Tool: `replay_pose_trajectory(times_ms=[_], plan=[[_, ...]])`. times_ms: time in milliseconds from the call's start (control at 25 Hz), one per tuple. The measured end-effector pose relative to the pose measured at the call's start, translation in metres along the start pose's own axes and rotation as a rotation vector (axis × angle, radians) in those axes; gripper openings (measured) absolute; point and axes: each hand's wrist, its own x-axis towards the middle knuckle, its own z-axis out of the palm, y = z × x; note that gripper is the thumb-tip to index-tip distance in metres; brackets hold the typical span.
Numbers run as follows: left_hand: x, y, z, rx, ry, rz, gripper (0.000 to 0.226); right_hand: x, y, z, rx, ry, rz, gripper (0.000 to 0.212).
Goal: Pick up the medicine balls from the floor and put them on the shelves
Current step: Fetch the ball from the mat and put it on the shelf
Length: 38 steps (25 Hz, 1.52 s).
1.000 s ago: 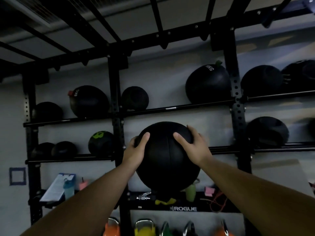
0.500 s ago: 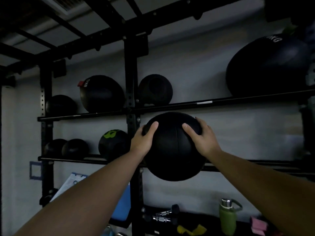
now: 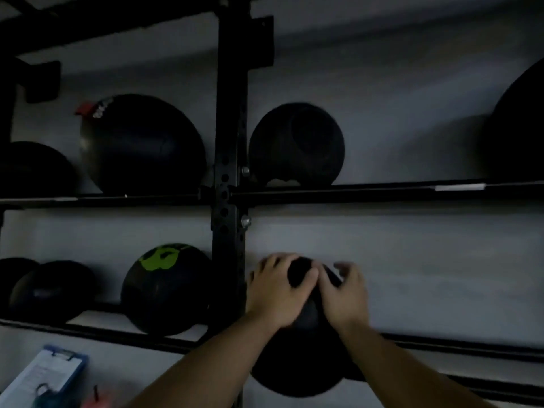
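A plain black medicine ball [image 3: 297,366] is at the lower shelf rail [image 3: 441,347], just right of the black upright post [image 3: 228,142]. My left hand [image 3: 276,293] lies on its upper left, my right hand [image 3: 344,295] on its upper right, both pressed against it with fingers curled over the top. Whether the ball rests on the shelf or hangs in my hands is unclear in the dim light. Most of the ball's top is hidden by my hands.
Left of the post on the lower shelf sit a black ball with green print [image 3: 164,290] and two dark balls [image 3: 50,290]. The upper shelf [image 3: 368,192] carries several black balls [image 3: 295,144]. A clipboard [image 3: 41,378] is at bottom left. Grey wall stretches right of my hands.
My hands have carried the ball forward and down to the lower shelf, sliding from its sides onto its top. The camera has moved closer and the view has shifted left.
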Motion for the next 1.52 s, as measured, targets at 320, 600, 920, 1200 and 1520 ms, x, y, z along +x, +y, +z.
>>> replay_pose_trajectory(times_ms=[320,600,920,1200,1520], plan=[[0.016,-0.063,0.004,-0.036,-0.081,0.168,0.102,0.086,-0.017,0.051,-0.212,-0.065,-0.325,0.035],[0.063,-0.059,0.048,0.083,-0.216,0.296,0.106,0.119,0.034,0.037,-0.516,-0.072,-0.310,0.035],[0.095,-0.068,0.078,0.009,-0.049,0.122,0.085,0.070,0.114,0.014,-0.510,-0.321,-0.195,0.078],[0.017,-0.042,0.043,0.109,-0.267,-0.066,0.092,0.033,0.042,-0.059,-0.850,-0.431,-0.222,0.076],[-0.105,0.113,-0.064,0.041,-0.283,0.036,0.044,-0.066,-0.012,-0.233,-0.799,-0.407,-0.342,0.054]])
